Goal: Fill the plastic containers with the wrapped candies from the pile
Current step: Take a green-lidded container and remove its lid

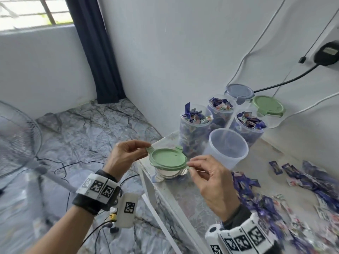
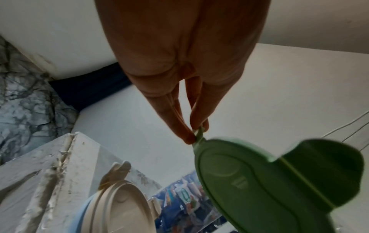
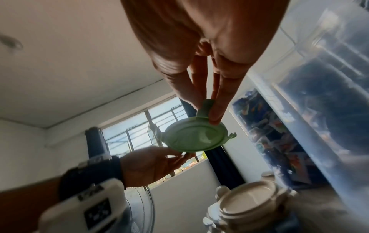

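Partly blurred candy pile (image 1: pixel 286 204), lid stack (image 1: pixel 169 174) half-hidden

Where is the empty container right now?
In the head view the empty container stands upright on the table, front of the cluster, just behind the right hand and right of the green lid both hands hold.

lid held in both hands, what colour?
Pale green lid, pinched by its tabs between left hand and right hand. Head view shows it best.

Daylight from the window (image 1: pixel 27 11) lights the room softly; wrist views dim, edges blurred.
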The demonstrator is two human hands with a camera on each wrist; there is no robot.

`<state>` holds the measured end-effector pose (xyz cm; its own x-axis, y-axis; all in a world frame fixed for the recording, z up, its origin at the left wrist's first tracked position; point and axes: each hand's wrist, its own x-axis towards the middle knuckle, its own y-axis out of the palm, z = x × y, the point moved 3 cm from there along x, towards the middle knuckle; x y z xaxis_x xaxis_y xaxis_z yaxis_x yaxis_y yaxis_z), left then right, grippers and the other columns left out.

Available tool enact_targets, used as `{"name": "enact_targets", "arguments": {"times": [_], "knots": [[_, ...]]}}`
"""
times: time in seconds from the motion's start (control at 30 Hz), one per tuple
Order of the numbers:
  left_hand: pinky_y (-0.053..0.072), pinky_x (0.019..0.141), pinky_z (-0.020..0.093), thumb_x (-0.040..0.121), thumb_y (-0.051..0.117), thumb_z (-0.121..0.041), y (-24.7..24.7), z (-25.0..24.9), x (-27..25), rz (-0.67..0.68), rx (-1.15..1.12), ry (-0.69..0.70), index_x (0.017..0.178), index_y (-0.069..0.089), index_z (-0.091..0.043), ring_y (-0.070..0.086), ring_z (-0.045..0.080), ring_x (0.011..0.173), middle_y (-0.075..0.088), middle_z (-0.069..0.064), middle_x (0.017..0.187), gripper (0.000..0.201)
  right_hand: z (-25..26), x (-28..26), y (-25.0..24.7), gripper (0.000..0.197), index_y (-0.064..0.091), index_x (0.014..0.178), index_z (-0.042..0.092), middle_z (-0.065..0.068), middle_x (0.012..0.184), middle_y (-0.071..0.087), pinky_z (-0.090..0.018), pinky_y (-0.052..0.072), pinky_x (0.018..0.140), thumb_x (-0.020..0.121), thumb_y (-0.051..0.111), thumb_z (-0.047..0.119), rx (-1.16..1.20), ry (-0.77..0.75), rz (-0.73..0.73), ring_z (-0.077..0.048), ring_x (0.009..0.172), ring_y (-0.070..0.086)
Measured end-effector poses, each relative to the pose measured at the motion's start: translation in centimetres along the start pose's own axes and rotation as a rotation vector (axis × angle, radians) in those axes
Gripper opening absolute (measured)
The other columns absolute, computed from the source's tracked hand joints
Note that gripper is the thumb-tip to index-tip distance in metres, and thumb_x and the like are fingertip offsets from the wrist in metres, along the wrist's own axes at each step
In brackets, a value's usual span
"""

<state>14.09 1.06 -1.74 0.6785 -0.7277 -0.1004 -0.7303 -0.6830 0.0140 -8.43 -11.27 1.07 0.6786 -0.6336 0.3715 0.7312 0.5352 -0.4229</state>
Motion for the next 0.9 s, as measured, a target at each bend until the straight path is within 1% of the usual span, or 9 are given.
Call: {"name": "enact_targets", "arguments": {"times": [0.1, 0.3, 0.4, 0.47, 0.57, 0.63, 0.77, 0.83, 0.9], "knots": [[0.058, 0.082, 0.023, 0.089, 0.06, 0.009, -0.1, 1.0, 0.8, -0.004, 0.022, -0.019, 0.094, 0.074, -0.004, 0.07, 0.023, 0.088, 0.075, 0.018, 0.098, 0.019, -1.5, -0.1, 1.2, 0.015, 0.076, 0.094, 0.01, 0.006, 0.098, 0.066, -0.015, 0.056, 0.075, 0.084, 0.07, 0.0, -0.142, -0.035, 0.02, -0.004, 0.085, 0.066], [0.058, 0.084, 0.029, 0.088, 0.069, 0.0, 0.1, 3.5, 3.6, 0.003, 0.314, 0.001, 0.092, 0.076, -0.016, 0.072, 0.02, 0.087, 0.076, 0.007, 0.091, 0.018, -4.7, 0.4, 3.8, 0.014, 0.075, 0.096, 0.002, -0.005, 0.102, 0.067, -0.029, 0.059, 0.075, 0.085, 0.066, 0.002, -0.35, -0.032, 0.131, -0.014, 0.082, 0.067], [0.05, 0.076, 0.007, 0.087, 0.072, -0.009, 0.6, 3.8, 4.2, -0.002, 0.574, 0.074, 0.096, 0.077, -0.018, 0.066, -0.008, 0.076, 0.073, -0.01, 0.087, 0.014, -6.0, 0.3, 4.9, 0.015, 0.074, 0.098, 0.001, -0.008, 0.108, 0.066, -0.031, 0.058, 0.078, 0.087, 0.063, 0.003, -0.419, 0.027, 0.212, -0.018, 0.086, 0.067], [0.044, 0.069, 0.0, 0.087, 0.072, -0.012, 0.9, 3.9, 4.4, -0.009, 0.664, 0.087, 0.097, 0.077, -0.019, 0.064, -0.011, 0.074, 0.071, -0.013, 0.086, 0.013, -6.6, 0.3, 5.3, 0.017, 0.073, 0.1, 0.0, -0.009, 0.112, 0.065, -0.032, 0.057, 0.082, 0.089, 0.061, 0.006, -0.428, 0.072, 0.253, -0.019, 0.09, 0.066], [0.042, 0.067, -0.002, 0.088, 0.071, -0.014, 1.1, 4.1, 4.5, -0.003, 0.717, 0.092, 0.097, 0.077, -0.02, 0.063, -0.011, 0.075, 0.071, -0.013, 0.087, 0.012, -6.9, 0.3, 5.5, 0.021, 0.072, 0.102, 0.001, -0.008, 0.119, 0.063, -0.023, 0.051, 0.087, 0.092, 0.056, 0.009, -0.443, 0.127, 0.308, -0.02, 0.096, 0.064], [0.042, 0.067, -0.002, 0.089, 0.07, -0.013, 1.2, 4.2, 4.6, -0.004, 0.718, 0.1, 0.097, 0.077, -0.019, 0.062, -0.016, 0.072, 0.071, -0.012, 0.089, 0.012, -6.8, 0.4, 5.6, 0.021, 0.072, 0.102, 0.002, -0.007, 0.12, 0.064, -0.023, 0.05, 0.09, 0.092, 0.055, 0.009, -0.441, 0.13, 0.336, -0.022, 0.098, 0.064], [0.04, 0.065, -0.004, 0.09, 0.069, -0.013, 1.2, 4.0, 4.6, -0.012, 0.736, 0.117, 0.098, 0.077, -0.018, 0.062, -0.011, 0.075, 0.072, -0.01, 0.092, 0.012, -6.1, 0.2, 5.1, 0.024, 0.071, 0.109, 0.006, -0.006, 0.126, 0.063, -0.035, 0.05, 0.092, 0.091, 0.055, 0.008, -0.452, 0.126, 0.381, -0.028, 0.1, 0.062], [0.044, 0.068, -0.001, 0.091, 0.068, -0.014, 1.2, 4.0, 4.4, -0.015, 0.761, 0.145, 0.099, 0.076, -0.019, 0.064, -0.003, 0.078, 0.071, -0.008, 0.095, 0.013, -6.0, -0.1, 4.6, 0.029, 0.068, 0.119, 0.009, -0.007, 0.138, 0.056, -0.029, 0.045, 0.1, 0.093, 0.055, 0.011, -0.452, 0.148, 0.388, -0.028, 0.111, 0.06], [0.054, 0.076, 0.015, 0.09, 0.069, -0.014, 1.3, 3.9, 4.0, -0.027, 0.778, 0.224, 0.099, 0.076, -0.019, 0.064, 0.006, 0.084, 0.069, -0.003, 0.099, 0.013, -5.9, -0.6, 4.1, 0.032, 0.065, 0.124, 0.013, -0.006, 0.145, 0.049, -0.018, 0.035, 0.105, 0.094, 0.056, 0.016, -0.436, 0.155, 0.389, -0.022, 0.123, 0.056]]}}
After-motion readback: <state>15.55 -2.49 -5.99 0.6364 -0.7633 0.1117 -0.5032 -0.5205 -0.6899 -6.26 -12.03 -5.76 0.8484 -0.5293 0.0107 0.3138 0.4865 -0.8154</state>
